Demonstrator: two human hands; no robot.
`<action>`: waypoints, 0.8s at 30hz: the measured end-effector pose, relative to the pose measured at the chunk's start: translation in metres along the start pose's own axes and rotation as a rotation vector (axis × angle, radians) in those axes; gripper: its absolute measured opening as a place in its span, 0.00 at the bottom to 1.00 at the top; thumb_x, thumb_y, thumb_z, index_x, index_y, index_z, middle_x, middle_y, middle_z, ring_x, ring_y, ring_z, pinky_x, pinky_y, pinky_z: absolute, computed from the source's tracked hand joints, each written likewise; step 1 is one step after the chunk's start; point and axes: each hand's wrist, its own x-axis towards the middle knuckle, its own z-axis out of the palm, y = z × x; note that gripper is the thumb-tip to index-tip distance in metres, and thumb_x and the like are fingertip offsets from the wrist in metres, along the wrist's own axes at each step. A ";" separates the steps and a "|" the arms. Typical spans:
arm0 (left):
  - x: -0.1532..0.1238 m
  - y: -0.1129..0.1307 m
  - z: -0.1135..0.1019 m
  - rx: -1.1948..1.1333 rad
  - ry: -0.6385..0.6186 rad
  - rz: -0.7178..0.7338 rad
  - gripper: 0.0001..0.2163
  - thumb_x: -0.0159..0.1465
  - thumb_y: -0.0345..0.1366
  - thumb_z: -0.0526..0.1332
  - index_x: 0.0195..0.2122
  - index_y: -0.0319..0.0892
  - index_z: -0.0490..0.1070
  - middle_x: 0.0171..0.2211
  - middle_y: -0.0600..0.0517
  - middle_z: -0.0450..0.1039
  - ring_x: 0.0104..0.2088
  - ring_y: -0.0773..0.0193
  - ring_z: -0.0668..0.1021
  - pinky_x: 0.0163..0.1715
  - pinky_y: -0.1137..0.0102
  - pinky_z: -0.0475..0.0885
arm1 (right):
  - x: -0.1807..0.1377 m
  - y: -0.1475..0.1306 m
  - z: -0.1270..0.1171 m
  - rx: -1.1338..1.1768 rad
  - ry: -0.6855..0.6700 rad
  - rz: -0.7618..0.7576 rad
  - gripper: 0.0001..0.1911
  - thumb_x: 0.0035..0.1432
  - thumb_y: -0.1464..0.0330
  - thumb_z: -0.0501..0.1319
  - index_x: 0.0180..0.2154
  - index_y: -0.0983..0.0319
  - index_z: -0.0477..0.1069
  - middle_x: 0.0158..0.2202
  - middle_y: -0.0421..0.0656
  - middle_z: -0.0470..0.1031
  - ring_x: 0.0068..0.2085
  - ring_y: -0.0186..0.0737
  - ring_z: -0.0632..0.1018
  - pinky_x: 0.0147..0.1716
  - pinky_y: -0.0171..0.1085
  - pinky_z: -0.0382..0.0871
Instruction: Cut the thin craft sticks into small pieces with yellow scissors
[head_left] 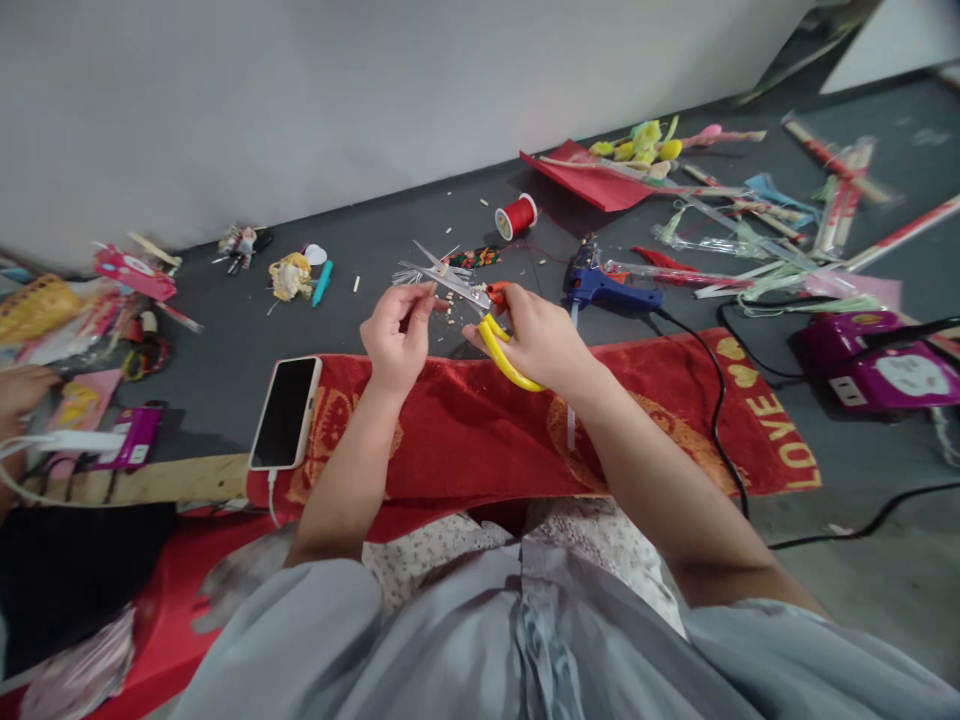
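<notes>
In the head view, the person, in a pale blue-grey top, sits at a dark grey desk (330, 335) with both hands raised near its middle. The right hand (541, 335) has its grip around the handles of a pair of scissors (469, 293), one handle yellow, blades parted and pointing away to the left. The left hand (397, 325) is just beside the blades, thumb and fingertips pinched together; I cannot tell what its grip holds. Beneath the blades lie thin silvery strips (407, 272) and small pale bits. A red towel (465, 440) lies along the near edge, with a phone (285, 412) on its left end. Beyond the scissors is a spool of red thread (516, 216); to their right, a blue glue gun (619, 291). At the far left, another person's hand (22, 390) shows.
</notes>
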 end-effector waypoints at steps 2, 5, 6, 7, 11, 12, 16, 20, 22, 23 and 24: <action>0.000 -0.001 -0.001 0.016 0.001 0.005 0.07 0.66 0.40 0.58 0.40 0.43 0.69 0.34 0.52 0.80 0.35 0.68 0.83 0.39 0.71 0.78 | 0.000 -0.001 -0.001 -0.015 -0.005 0.008 0.29 0.58 0.44 0.51 0.39 0.64 0.65 0.33 0.48 0.74 0.32 0.41 0.73 0.33 0.38 0.62; 0.000 -0.002 -0.001 0.044 0.013 0.021 0.07 0.66 0.41 0.58 0.39 0.43 0.70 0.34 0.52 0.81 0.35 0.68 0.83 0.40 0.71 0.78 | -0.001 -0.003 -0.002 -0.036 0.000 0.010 0.28 0.59 0.45 0.50 0.37 0.64 0.66 0.30 0.47 0.73 0.30 0.40 0.72 0.32 0.37 0.60; 0.000 -0.002 -0.001 0.055 0.015 0.023 0.08 0.66 0.41 0.58 0.39 0.43 0.70 0.33 0.52 0.81 0.35 0.68 0.83 0.40 0.72 0.78 | -0.001 -0.003 -0.002 -0.043 -0.005 0.013 0.28 0.59 0.45 0.50 0.37 0.64 0.66 0.30 0.47 0.73 0.29 0.40 0.72 0.31 0.37 0.59; 0.000 -0.001 -0.002 0.066 0.016 0.026 0.08 0.66 0.41 0.58 0.39 0.43 0.70 0.33 0.52 0.81 0.35 0.68 0.83 0.40 0.72 0.77 | 0.000 -0.003 -0.003 -0.050 -0.013 0.018 0.28 0.59 0.45 0.50 0.37 0.64 0.67 0.29 0.47 0.73 0.29 0.39 0.72 0.31 0.37 0.59; 0.001 0.002 -0.003 0.131 0.009 0.026 0.09 0.67 0.42 0.57 0.39 0.42 0.70 0.32 0.52 0.81 0.34 0.68 0.82 0.39 0.73 0.77 | 0.001 -0.003 -0.005 -0.082 -0.062 0.048 0.27 0.59 0.46 0.51 0.37 0.65 0.68 0.29 0.46 0.73 0.29 0.39 0.72 0.30 0.36 0.57; 0.002 0.003 -0.003 0.158 0.003 0.026 0.10 0.67 0.42 0.56 0.39 0.42 0.70 0.31 0.52 0.80 0.34 0.68 0.82 0.38 0.73 0.76 | 0.001 -0.004 -0.005 -0.093 -0.071 0.056 0.27 0.59 0.46 0.52 0.37 0.65 0.68 0.28 0.46 0.73 0.29 0.39 0.72 0.30 0.36 0.57; 0.003 0.002 -0.005 0.296 -0.026 0.084 0.10 0.68 0.41 0.54 0.38 0.42 0.71 0.31 0.52 0.80 0.33 0.69 0.81 0.35 0.75 0.75 | 0.003 -0.004 -0.007 -0.162 -0.116 0.076 0.26 0.59 0.46 0.52 0.36 0.64 0.69 0.28 0.46 0.73 0.29 0.41 0.73 0.29 0.37 0.55; 0.003 0.001 -0.007 0.492 -0.052 0.183 0.10 0.68 0.38 0.53 0.41 0.42 0.71 0.34 0.51 0.79 0.36 0.67 0.80 0.38 0.71 0.73 | 0.004 -0.005 -0.006 -0.201 -0.185 0.120 0.26 0.59 0.46 0.52 0.34 0.63 0.68 0.27 0.47 0.73 0.30 0.43 0.74 0.28 0.37 0.53; 0.001 0.005 -0.007 0.548 -0.027 0.237 0.10 0.68 0.38 0.53 0.44 0.42 0.70 0.41 0.47 0.77 0.44 0.62 0.78 0.47 0.65 0.71 | 0.005 -0.006 -0.003 -0.162 -0.181 0.157 0.25 0.59 0.46 0.53 0.32 0.63 0.68 0.27 0.47 0.73 0.30 0.43 0.74 0.27 0.37 0.53; 0.000 0.008 -0.007 0.550 -0.012 0.274 0.10 0.68 0.38 0.53 0.45 0.43 0.70 0.43 0.46 0.76 0.47 0.61 0.77 0.51 0.62 0.68 | 0.005 -0.007 -0.002 -0.126 -0.168 0.182 0.25 0.59 0.46 0.53 0.31 0.62 0.67 0.27 0.47 0.73 0.30 0.42 0.74 0.27 0.37 0.53; -0.001 0.011 -0.006 0.535 -0.007 0.317 0.10 0.67 0.38 0.53 0.45 0.43 0.69 0.44 0.46 0.75 0.49 0.60 0.76 0.53 0.61 0.67 | 0.006 -0.007 0.000 -0.073 -0.152 0.209 0.25 0.59 0.46 0.53 0.30 0.61 0.66 0.27 0.46 0.73 0.30 0.42 0.74 0.27 0.37 0.54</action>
